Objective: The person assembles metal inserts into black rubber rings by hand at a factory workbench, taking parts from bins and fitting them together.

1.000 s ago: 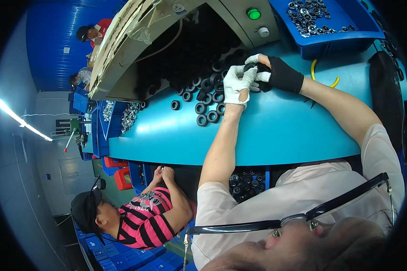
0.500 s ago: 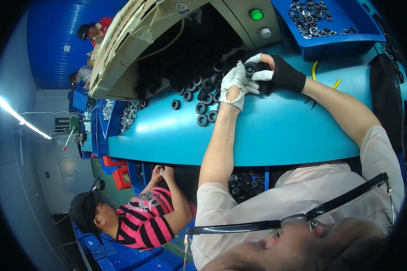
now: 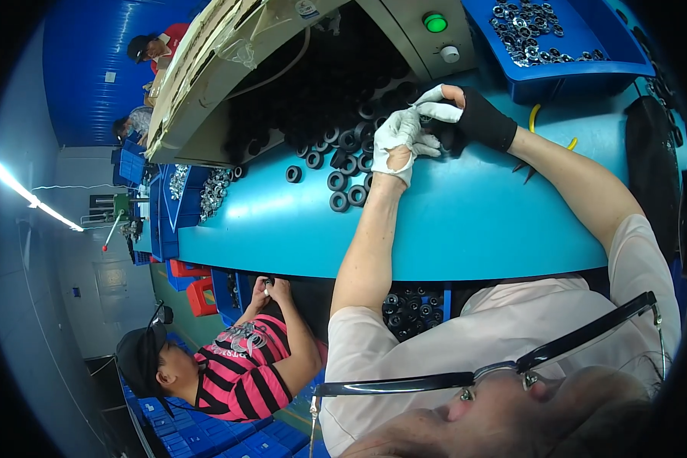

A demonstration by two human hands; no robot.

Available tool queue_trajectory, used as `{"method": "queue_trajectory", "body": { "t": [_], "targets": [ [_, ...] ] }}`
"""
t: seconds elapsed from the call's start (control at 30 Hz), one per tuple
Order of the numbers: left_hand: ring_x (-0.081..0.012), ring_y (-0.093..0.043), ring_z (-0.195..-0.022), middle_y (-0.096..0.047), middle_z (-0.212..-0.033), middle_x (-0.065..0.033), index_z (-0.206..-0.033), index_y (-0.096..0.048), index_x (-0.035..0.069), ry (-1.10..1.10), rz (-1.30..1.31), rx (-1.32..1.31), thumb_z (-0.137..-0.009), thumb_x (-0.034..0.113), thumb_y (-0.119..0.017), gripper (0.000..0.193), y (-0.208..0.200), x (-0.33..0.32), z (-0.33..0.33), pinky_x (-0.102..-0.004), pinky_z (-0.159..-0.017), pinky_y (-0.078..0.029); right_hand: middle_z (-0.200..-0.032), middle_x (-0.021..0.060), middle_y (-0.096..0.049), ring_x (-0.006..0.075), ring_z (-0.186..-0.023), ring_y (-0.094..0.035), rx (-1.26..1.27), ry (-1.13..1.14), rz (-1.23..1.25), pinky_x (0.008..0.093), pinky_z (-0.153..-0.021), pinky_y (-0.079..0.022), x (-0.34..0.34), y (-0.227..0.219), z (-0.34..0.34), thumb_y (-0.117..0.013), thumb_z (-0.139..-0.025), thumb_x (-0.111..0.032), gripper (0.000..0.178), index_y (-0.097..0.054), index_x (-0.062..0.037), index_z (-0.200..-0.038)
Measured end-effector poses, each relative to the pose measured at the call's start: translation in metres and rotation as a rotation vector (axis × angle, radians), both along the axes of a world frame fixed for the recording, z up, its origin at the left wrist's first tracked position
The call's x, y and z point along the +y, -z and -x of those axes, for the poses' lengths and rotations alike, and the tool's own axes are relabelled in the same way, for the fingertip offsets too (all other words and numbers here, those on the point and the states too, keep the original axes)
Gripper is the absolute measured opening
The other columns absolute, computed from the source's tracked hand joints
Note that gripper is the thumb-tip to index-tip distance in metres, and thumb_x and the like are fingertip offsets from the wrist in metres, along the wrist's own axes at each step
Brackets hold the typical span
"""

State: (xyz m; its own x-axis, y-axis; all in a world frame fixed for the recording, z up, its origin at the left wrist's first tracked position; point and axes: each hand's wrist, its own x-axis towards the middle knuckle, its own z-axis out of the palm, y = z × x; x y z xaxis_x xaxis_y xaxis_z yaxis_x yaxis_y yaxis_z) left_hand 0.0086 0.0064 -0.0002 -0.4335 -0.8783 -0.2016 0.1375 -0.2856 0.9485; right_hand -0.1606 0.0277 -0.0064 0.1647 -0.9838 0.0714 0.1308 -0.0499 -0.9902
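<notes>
My left hand (image 3: 398, 143), in a white glove, is closed, its fingertips meeting those of my right hand. My right hand (image 3: 477, 122) wears a black glove with white finger covers and is bent inward, thumb and finger pinched. Between them is the small black wheel seen half a second ago; the fingers now cover it. Black rubber rings (image 3: 337, 181) lie beside my left hand, some flat and some leaning on each other. More dark rings sit in the shadowed opening behind my hands, hard to make out singly.
A cream machine housing (image 3: 404, 34) with a lit green button (image 3: 435, 24) stands behind. A blue bin (image 3: 580, 75) of silver parts is at the back right, a yellow curved piece (image 3: 533, 118) nearby. Black wheels (image 3: 414, 311) fill a bin below the edge. A person (image 3: 244, 366) sits at left.
My hands have drawn together over the wheel, whose spoked face showed between them before. My right thumb and finger have closed toward my left fingertips. The view has shifted slightly.
</notes>
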Motion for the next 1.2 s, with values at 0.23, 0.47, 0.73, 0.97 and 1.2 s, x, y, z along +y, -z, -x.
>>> {"method": "queue_trajectory", "body": {
  "t": [0.23, 0.47, 0.73, 0.97, 1.2],
  "targets": [
    [-0.0208, -0.061, -0.052, -0.059, -0.07, -0.0107, -0.09, -0.054, -0.003, -0.137, 0.049, 0.01, -0.093, 0.026, -0.052, 0.029, 0.0, 0.011, 0.012, -0.0305, -0.047, -0.052, -0.085, 0.0155, -0.064, 0.0235, -0.075, -0.063, 0.411, 0.202, 0.416, 0.03, -0.069, -0.048, 0.009, 0.012, -0.005, -0.063, -0.081, -0.016, 0.025, -0.056, -0.002, -0.1],
    [-0.0185, -0.059, -0.052, -0.058, -0.069, -0.01, -0.091, -0.053, -0.001, -0.101, -0.007, -0.039, -0.093, 0.035, -0.051, 0.037, -0.002, 0.004, 0.006, -0.0285, -0.044, -0.051, -0.094, 0.0063, -0.063, 0.011, -0.079, -0.06, 0.156, -0.034, 0.136, 0.0257, -0.071, -0.049, 0.006, -0.001, 0.004, -0.063, -0.084, -0.02, 0.032, -0.055, -0.0036, -0.11],
    [-0.0159, -0.059, -0.056, -0.058, -0.072, -0.0083, -0.095, -0.055, 0.001, -0.027, 0.079, -0.039, -0.093, 0.034, -0.051, 0.033, -0.002, 0.005, 0.006, -0.0266, -0.047, -0.052, -0.101, 0.0083, -0.062, 0.0142, -0.094, -0.059, 0.163, -0.026, 0.227, 0.0278, -0.084, -0.046, 0.005, -0.001, 0.004, -0.064, -0.082, -0.018, 0.036, -0.054, -0.0028, -0.114],
    [-0.0177, -0.059, -0.054, -0.055, -0.074, -0.0068, -0.094, -0.053, 0.001, 0.001, -0.036, 0.069, -0.094, 0.029, -0.051, 0.028, -0.002, 0.003, -0.001, -0.0283, -0.044, -0.051, -0.108, 0.0072, -0.059, 0.0148, -0.101, -0.056, 0.117, -0.174, 0.182, 0.0289, -0.089, -0.044, 0.005, -0.005, 0.006, -0.063, -0.083, -0.016, 0.04, -0.053, -0.0038, -0.119],
    [-0.0186, -0.062, -0.064, -0.06, -0.085, -0.0099, -0.106, -0.052, 0.001, -0.047, -0.145, 0.149, -0.093, 0.035, -0.052, 0.036, -0.006, 0.001, 0.003, -0.029, -0.056, -0.055, -0.107, 0.0076, -0.06, 0.0144, -0.101, -0.056, 0.084, -0.039, 0.181, 0.0284, -0.089, -0.043, 0.006, -0.003, 0.004, -0.066, -0.082, -0.018, 0.04, -0.055, -0.0044, -0.117]
  ]
}}
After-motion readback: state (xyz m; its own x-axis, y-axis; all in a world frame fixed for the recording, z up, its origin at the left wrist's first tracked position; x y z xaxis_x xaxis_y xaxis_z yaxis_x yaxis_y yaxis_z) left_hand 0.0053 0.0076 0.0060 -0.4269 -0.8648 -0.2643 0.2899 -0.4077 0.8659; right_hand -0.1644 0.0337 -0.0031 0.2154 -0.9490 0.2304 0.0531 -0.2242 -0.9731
